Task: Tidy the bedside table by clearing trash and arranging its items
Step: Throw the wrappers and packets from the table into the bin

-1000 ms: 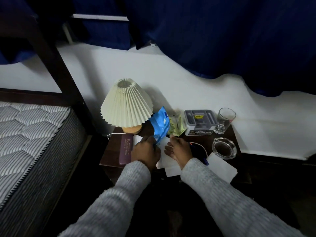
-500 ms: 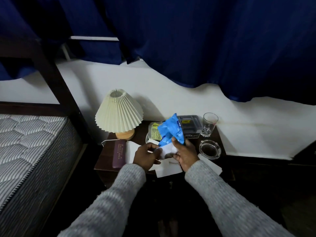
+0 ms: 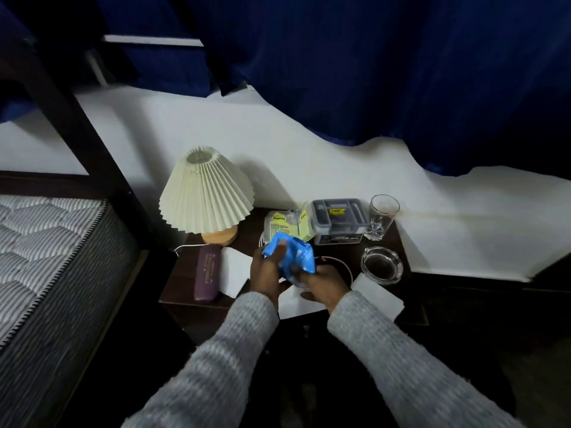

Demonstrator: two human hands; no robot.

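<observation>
A crumpled blue plastic wrapper [image 3: 293, 256] is held between both hands above the front middle of the dark bedside table [image 3: 182, 279]. My left hand [image 3: 267, 271] grips its left side, thumb on top. From below right, my right hand [image 3: 323, 284] clasps the wrapper together with a white scrap. Under the hands lie white paper sheets [image 3: 301, 302]. A yellow-green packet [image 3: 285, 223] sits just behind the wrapper. White tissue [image 3: 377, 296] lies at the front right edge, and another white sheet [image 3: 234, 270] lies left of my hands.
A pleated cream lamp [image 3: 205, 193] stands at the back left. A purple case [image 3: 207, 273] lies below it. A grey lidded box [image 3: 338, 220], a drinking glass [image 3: 381, 216] and a glass ashtray [image 3: 382, 265] fill the right side. A mattress [image 3: 46, 267] lies left.
Both hands lifted the blue wrapper off the table and squeezed it smaller between them; it was standing upright a second ago. The camera shifted as well.
</observation>
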